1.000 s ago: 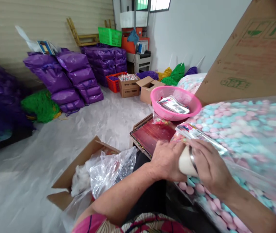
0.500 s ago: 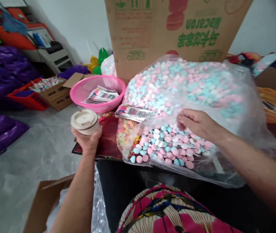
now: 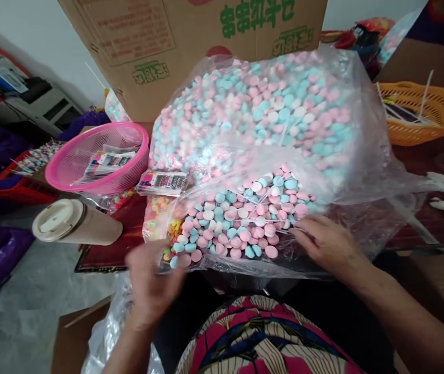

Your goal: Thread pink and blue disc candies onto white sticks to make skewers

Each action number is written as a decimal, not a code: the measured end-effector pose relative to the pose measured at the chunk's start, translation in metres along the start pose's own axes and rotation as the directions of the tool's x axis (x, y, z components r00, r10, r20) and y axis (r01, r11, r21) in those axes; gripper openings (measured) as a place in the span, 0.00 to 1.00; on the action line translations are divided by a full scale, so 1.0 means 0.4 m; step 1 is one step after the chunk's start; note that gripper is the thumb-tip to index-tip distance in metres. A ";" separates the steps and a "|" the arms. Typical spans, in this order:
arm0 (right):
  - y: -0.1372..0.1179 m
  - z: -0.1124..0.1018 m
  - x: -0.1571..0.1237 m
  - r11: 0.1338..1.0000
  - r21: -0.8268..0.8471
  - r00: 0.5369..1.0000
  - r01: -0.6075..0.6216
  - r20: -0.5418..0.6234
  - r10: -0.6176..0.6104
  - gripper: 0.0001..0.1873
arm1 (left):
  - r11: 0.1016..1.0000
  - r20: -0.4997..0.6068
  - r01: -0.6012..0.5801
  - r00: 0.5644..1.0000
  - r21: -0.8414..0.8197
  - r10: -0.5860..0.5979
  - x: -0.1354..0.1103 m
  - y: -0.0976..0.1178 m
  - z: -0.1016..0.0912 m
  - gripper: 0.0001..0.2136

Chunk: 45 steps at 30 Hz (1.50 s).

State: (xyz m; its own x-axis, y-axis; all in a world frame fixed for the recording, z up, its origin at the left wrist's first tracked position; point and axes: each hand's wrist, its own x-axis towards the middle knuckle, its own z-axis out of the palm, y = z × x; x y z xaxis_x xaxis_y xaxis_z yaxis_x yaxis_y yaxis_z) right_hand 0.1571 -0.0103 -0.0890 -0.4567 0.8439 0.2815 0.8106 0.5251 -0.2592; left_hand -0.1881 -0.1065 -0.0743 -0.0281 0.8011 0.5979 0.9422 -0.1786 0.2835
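A large clear plastic bag [image 3: 366,150] full of pink, blue and white candies [image 3: 245,223] lies on the dark red table in front of me. My right hand [image 3: 325,241] rests on the bag's near edge, fingers pinching the plastic. My left hand [image 3: 152,283] is blurred by motion, fingers spread, holding nothing, just below the bag's left corner. A beige lidded cup [image 3: 76,223] stands on the table's left edge, apart from my left hand.
A pink basket [image 3: 124,171] with printed packets sits left of the bag; a packet [image 3: 163,182] lies beside it. A big cardboard box [image 3: 191,41] stands behind. An orange basket [image 3: 428,111] is at the right. An open carton [image 3: 76,337] is below left.
My left hand set the cup down on the table's left edge and moved right toward the bag. My right hand shifted down to the bag's near edge. The view tilted down.
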 end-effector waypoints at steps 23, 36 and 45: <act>0.035 -0.014 0.062 0.993 -0.093 0.995 0.074 -0.065 -0.081 0.11 | 0.923 0.097 -0.236 0.956 -0.303 0.276 0.066 0.129 0.096 0.14; -0.465 0.111 0.234 0.651 0.296 0.643 0.699 0.139 -0.753 0.10 | 0.184 0.310 0.679 0.537 -0.711 -0.784 -0.010 -0.035 -0.027 0.23; -0.369 0.155 0.343 0.694 0.052 0.670 0.718 0.222 -0.709 0.12 | -0.017 0.364 0.671 0.382 -0.742 -0.850 -0.046 -0.045 -0.060 0.25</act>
State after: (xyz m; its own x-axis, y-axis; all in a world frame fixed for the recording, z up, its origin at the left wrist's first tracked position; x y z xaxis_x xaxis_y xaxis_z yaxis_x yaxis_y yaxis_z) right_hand -0.0478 0.0347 -0.0694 -0.9618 0.2173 0.1666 0.2160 0.9760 -0.0263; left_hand -0.2125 -0.1318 -0.0723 -0.6895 0.6655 -0.2858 -0.2822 0.1165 0.9523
